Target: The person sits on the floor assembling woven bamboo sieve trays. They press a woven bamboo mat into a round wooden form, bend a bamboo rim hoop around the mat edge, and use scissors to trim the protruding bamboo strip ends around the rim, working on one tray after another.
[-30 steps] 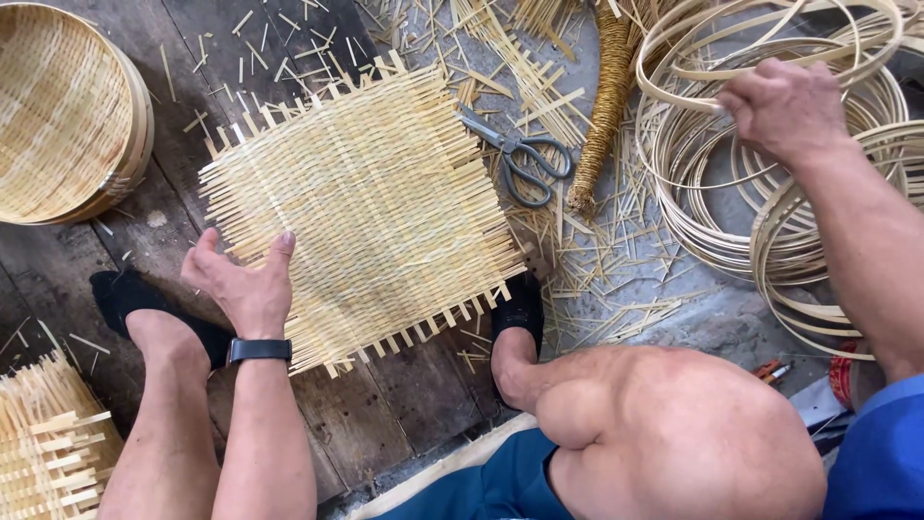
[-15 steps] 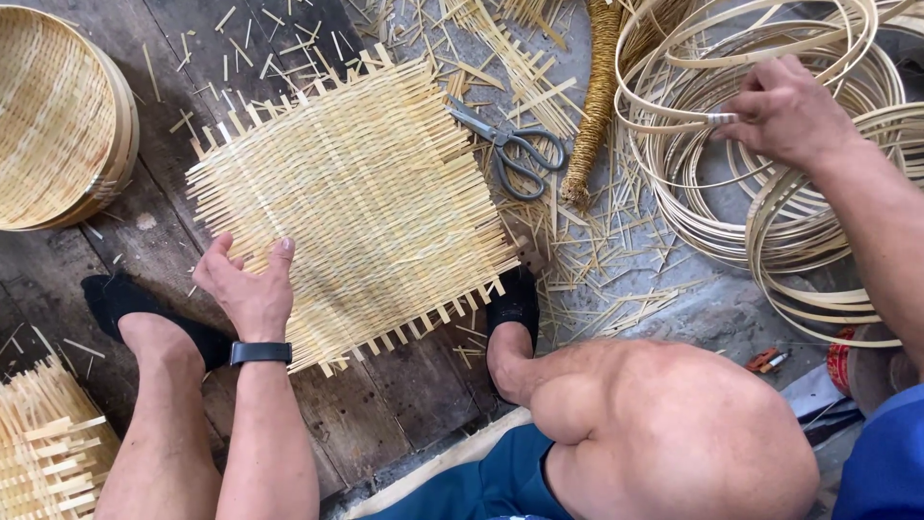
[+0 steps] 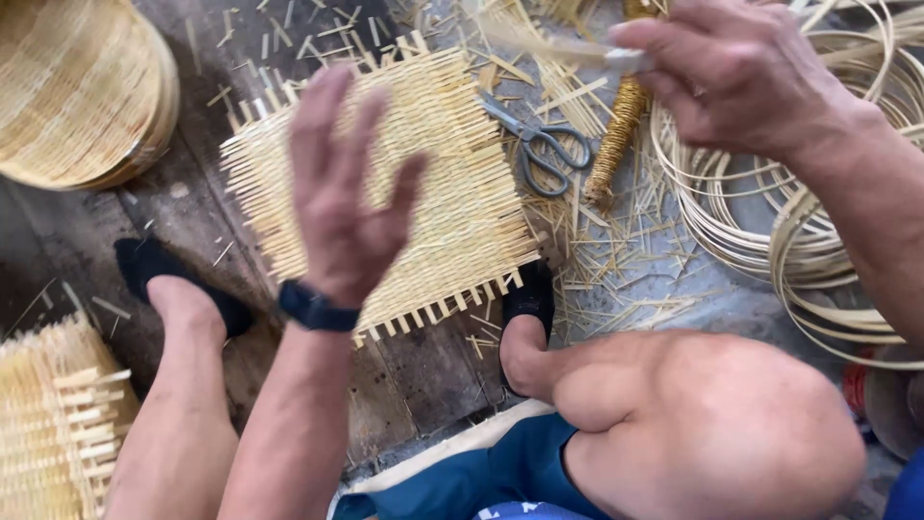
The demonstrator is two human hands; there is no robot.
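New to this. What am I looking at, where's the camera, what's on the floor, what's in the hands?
There is no machine: a person works with bare hands. The one camera sits on the person's head and looks down past the knees. On the wooden floor lies a square woven bamboo mat, with scissors beside it, a round woven basket at upper left and coils of thin cane at right. The left hand hovers open above the mat, holding nothing. The right hand pinches a thin strip, blurred, over the coils.
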